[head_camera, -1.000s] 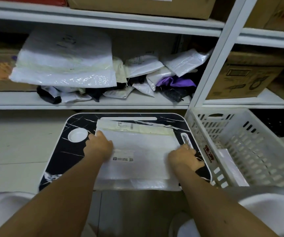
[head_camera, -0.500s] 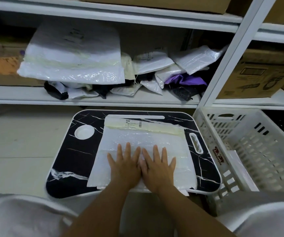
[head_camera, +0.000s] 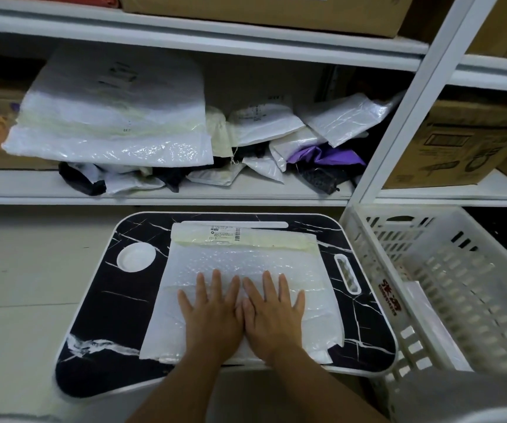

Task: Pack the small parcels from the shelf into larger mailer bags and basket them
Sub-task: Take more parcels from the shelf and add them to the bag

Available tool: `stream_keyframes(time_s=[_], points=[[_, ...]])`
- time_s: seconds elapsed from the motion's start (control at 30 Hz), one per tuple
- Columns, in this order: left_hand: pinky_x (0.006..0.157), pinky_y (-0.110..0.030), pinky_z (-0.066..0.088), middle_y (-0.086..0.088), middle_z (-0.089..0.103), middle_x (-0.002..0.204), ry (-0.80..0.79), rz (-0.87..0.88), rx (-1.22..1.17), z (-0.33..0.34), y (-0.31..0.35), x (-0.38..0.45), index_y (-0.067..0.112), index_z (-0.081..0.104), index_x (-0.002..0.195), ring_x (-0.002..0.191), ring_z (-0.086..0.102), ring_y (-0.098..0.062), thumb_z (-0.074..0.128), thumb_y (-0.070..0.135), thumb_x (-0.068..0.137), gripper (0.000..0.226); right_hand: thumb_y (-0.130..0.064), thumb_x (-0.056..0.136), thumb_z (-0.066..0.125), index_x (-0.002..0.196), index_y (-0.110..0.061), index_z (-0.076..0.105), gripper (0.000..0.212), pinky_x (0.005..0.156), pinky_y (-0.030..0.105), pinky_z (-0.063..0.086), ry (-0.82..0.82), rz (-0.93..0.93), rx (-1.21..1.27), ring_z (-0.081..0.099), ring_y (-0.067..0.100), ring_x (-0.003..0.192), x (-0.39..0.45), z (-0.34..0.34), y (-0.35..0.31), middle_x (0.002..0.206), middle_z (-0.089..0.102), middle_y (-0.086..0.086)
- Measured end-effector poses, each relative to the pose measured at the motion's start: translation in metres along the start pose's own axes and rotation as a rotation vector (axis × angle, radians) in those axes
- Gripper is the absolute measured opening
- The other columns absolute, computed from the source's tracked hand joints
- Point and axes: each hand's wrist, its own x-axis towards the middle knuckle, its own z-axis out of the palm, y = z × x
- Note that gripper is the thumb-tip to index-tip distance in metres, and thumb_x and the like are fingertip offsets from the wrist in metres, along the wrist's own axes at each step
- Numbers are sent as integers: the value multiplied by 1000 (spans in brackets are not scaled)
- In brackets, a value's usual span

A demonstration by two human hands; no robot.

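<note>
A large white bubble mailer bag (head_camera: 240, 261) lies flat on the black marble-pattern lap table (head_camera: 93, 315), its taped flap with a label at the far edge. My left hand (head_camera: 212, 312) and my right hand (head_camera: 272, 311) press flat on its near half, side by side, fingers straight and spread. Small parcels (head_camera: 264, 123) in white, purple and black wrapping lie heaped on the shelf (head_camera: 154, 196) behind the table. A stack of big white mailer bags (head_camera: 112, 117) sits at the shelf's left. The white plastic basket (head_camera: 447, 285) stands to the right of the table.
Cardboard boxes (head_camera: 459, 141) fill the right shelf bay and the shelf above. A white upright post (head_camera: 408, 99) divides the shelf bays. A flat white package (head_camera: 423, 312) lies inside the basket. Pale tiled floor (head_camera: 17, 285) extends on the left.
My hands moved from the bag's left and right sides to its near middle and now press flat on it. The view has shifted slightly closer.
</note>
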Motion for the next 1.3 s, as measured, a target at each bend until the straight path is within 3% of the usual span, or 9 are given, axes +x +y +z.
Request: stream_keyframes(time_s=[0.07,0.13,0.27,0.47,0.77,0.93,1.03,1.1,1.3], points=[[110,-65,0,-10,-3,161,-40,-7,8,-6,-2,3,35,-3,152,147,-4,-38,-30,57,77,83,-60,84,-17,150,-46,11,73,113,59,-10,-11,5,-5,-9,28,149,5,-1,0,163,2,-3],[111,-63,8,-12,18,157,-43,-1,59,-20,1,7,33,14,150,143,14,-39,0,53,93,62,-56,94,-6,145,-43,26,62,114,58,-3,-20,36,-31,8,30,148,12,-6,-2,159,21,-1],[98,-44,34,-3,52,120,68,46,69,-45,7,31,25,50,122,112,47,-24,27,44,98,38,-41,92,19,95,-23,66,50,93,49,40,249,149,-36,61,27,96,38,-21,-8,95,65,2],[96,-38,38,-5,48,130,120,62,-21,-64,29,84,18,44,131,120,44,-24,40,39,96,41,-27,101,37,124,-12,53,32,87,38,42,440,399,498,54,31,108,122,-98,31,121,56,12],[92,-39,43,-7,50,126,174,143,-114,-83,67,148,16,43,130,113,48,-24,41,34,96,38,-33,103,32,149,-39,26,47,98,41,41,526,506,896,50,32,107,212,-188,80,142,33,16],[93,-39,43,-6,48,127,122,115,-127,-72,72,163,15,41,132,114,47,-25,41,28,96,39,-30,102,33,145,-36,35,44,93,35,36,503,436,1011,43,26,114,244,-203,102,141,34,7],[92,-39,44,-6,49,127,117,107,-130,-66,73,167,16,40,133,113,48,-24,42,25,95,40,-23,95,35,106,-26,54,22,79,29,33,487,405,987,38,20,100,254,-212,106,108,40,-3],[92,-39,46,-6,49,126,117,106,-134,-66,74,166,15,40,134,112,49,-24,42,24,95,40,-24,85,36,95,-25,43,12,79,30,34,510,370,954,36,20,98,260,-215,108,104,40,-4],[91,-37,45,-7,49,127,139,95,-143,-76,74,153,15,40,134,113,49,-23,43,22,95,40,-15,100,39,147,-15,34,47,109,36,33,593,206,830,32,25,136,237,-249,83,154,27,1]])
